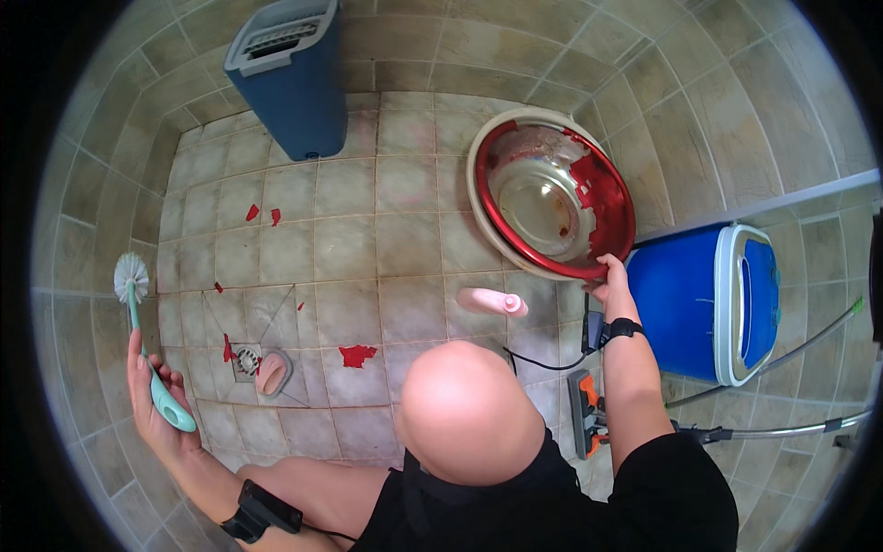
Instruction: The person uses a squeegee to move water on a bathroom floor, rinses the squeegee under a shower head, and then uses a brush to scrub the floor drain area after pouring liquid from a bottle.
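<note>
My left hand [147, 412], at the far left, is closed round the teal handle of a toilet brush [171, 407]. The brush's round white bristle head points up and away, beside the tiled wall. At the right, the fingers of my right hand [611, 280] grip the near rim of a metal basin [614, 201]. Its red coating has partly peeled, baring silvery metal on its inside. That basin tilts within or against a larger cream basin [477, 189]; how they touch underneath is hidden. A pink bottle [487, 301] is near them, left of my right hand.
Red flakes [357, 355] are scattered over the tiled floor. A pink scrub brush [274, 372] lies beside the drain [246, 360]. A tall blue bucket [303, 101] stands at the back wall, a blue-and-white bucket [676, 304] at the right. An orange-grey mop head [585, 409] lies nearby.
</note>
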